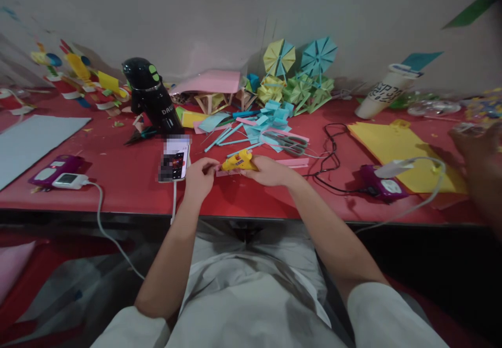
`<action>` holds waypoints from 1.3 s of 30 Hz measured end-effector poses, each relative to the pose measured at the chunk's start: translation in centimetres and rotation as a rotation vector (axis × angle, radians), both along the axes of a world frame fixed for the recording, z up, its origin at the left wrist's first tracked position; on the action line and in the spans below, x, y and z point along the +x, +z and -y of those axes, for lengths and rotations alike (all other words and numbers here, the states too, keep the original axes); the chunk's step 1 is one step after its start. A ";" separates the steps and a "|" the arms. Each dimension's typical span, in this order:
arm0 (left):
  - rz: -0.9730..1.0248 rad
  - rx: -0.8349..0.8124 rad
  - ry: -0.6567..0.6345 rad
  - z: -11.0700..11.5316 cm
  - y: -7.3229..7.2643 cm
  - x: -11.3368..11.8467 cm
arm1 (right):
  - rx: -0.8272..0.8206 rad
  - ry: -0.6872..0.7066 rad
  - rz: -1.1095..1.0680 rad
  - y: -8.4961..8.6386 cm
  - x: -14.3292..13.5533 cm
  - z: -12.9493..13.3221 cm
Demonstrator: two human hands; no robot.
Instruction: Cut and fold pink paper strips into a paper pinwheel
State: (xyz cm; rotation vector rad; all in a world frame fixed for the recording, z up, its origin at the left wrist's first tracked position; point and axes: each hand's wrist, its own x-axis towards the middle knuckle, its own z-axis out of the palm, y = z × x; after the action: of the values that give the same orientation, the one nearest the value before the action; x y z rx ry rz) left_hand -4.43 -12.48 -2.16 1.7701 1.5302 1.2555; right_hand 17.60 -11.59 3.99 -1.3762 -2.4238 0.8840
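Note:
My right hand (269, 171) is wrapped round a yellow glue gun (238, 160), its nozzle pointing left toward my other hand. The fingers of my left hand (202, 174) are pinched together at the nozzle end; what they hold there is too small to make out. Under the gun and my right hand lies a pink paper strip (297, 163) on the red table. Just behind are blue paper strips and folded pieces (270, 120), with grey-handled scissors (292, 143) among them. A phone (175, 160) with a lit screen rests beside my left hand.
Behind stand a black bottle (152, 99), paper umbrellas (319, 57) and a tilted paper cup (382, 94). Yellow sheets (392, 141) and a purple power socket (386, 184) lie right, another socket (58, 170) left. A black cord (332, 152) crosses the table. Another person's hand (480, 144) is far right.

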 end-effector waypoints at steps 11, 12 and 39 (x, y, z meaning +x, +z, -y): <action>-0.001 -0.009 0.001 -0.1 -0.2 -0.1 | 0.015 -0.001 0.005 -0.4 -0.1 -0.2; -0.005 -0.007 0.002 -0.1 -0.2 -0.1 | 0.016 0.002 0.002 -0.5 0.0 -0.3; -0.053 -0.022 0.022 0.0 0.2 0.0 | -0.021 0.086 -0.140 -1.1 2.2 -0.9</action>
State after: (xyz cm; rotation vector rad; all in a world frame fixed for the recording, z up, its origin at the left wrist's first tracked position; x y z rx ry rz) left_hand -4.42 -12.46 -1.92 1.7903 1.5914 1.2064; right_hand 19.76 -10.73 2.88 -1.1821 -2.3882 0.9938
